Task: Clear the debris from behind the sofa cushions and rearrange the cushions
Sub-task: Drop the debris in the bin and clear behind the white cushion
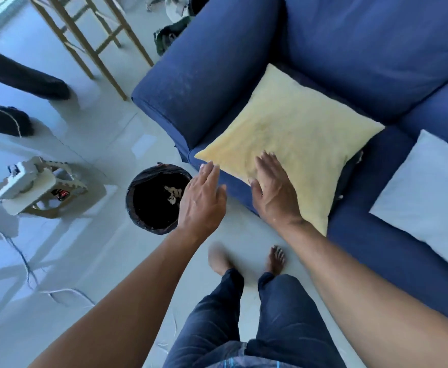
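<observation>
Resting flat on a pale yellow square fabric cushion (289, 144), the right hand (273, 192) has its fingers spread and its palm pressed to the cushion's near lower edge, gripping nothing. That cushion lies diamond-wise on the seat of a dark blue fabric sofa (363, 49), one corner tucked near the join of armrest and backrest, its left corner overhanging the seat's front edge. The left hand (203, 199) hovers open just beside the cushion's left corner, fingers straight and together, its fingertips close to the corner; whether they touch it cannot be told. It holds nothing. To the right on the same seat lies a white rectangular pillow (430, 197), well apart from the yellow one, with blue seat fabric showing between them. On the pale floor (106, 261) just in front of the sofa's rounded armrest stands a round bin lined with a black plastic bag (156, 199), and some light crumpled scraps (173, 193) lie inside it near the rim; the left hand is partly above the bin's right side. The person's two bare feet (276, 258) and dark trouser legs (244, 314) stand on the floor between bin and sofa front. Farther left sits a small white plastic stool (42, 187) carrying a white device, with thin cables (24, 258) trailing across the floor. Wooden chair legs (93, 41) rise at the upper left, and dark cloth items lie behind the armrest.
</observation>
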`<state>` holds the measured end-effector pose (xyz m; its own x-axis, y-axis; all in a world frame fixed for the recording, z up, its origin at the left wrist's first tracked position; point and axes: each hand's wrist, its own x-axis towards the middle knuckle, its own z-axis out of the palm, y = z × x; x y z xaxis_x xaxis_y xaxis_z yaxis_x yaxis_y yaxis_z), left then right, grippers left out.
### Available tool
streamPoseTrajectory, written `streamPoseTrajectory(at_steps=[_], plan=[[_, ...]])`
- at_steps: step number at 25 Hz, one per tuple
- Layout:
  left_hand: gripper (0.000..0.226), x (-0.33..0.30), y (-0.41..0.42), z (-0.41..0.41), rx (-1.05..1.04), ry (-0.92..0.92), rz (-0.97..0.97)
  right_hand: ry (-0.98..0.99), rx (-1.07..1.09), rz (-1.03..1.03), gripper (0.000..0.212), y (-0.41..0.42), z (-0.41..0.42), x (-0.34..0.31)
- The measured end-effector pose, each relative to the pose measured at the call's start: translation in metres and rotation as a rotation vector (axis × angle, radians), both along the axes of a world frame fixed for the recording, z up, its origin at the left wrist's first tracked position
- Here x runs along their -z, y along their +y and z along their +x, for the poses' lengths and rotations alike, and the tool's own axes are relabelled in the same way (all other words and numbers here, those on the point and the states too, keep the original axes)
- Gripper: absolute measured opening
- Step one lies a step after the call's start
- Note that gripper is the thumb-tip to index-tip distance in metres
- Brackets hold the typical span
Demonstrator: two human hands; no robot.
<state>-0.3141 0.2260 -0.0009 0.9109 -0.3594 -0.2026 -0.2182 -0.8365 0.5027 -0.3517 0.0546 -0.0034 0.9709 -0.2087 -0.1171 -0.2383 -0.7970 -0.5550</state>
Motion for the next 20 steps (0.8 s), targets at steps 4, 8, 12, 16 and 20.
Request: streamPoseTrajectory(at_steps=[4,8,12,16,20], plan=[[0.056,-0.001,-0.067,-0.02,0.159,0.012,-0.018,0.005,0.172,-0.018,0.053,-0.059,-0.055,-0.005],[0.056,0.008,-0.149,-0.061,0.354,0.051,-0.039,0.044,0.331,-0.046,0.055,-0.126,-0.124,0.001],[0.056,0.012,-0.203,-0.109,0.493,0.043,0.019,0.058,0.437,-0.002,0.056,-0.168,-0.19,0.003],[0.059,0.0,-0.24,-0.149,0.538,0.037,0.065,0.074,0.452,0.025,0.056,-0.201,-0.233,-0.008],[0.06,-0.006,-0.272,-0.162,0.546,0.018,0.085,0.067,0.415,0.004,0.056,-0.235,-0.243,-0.02]])
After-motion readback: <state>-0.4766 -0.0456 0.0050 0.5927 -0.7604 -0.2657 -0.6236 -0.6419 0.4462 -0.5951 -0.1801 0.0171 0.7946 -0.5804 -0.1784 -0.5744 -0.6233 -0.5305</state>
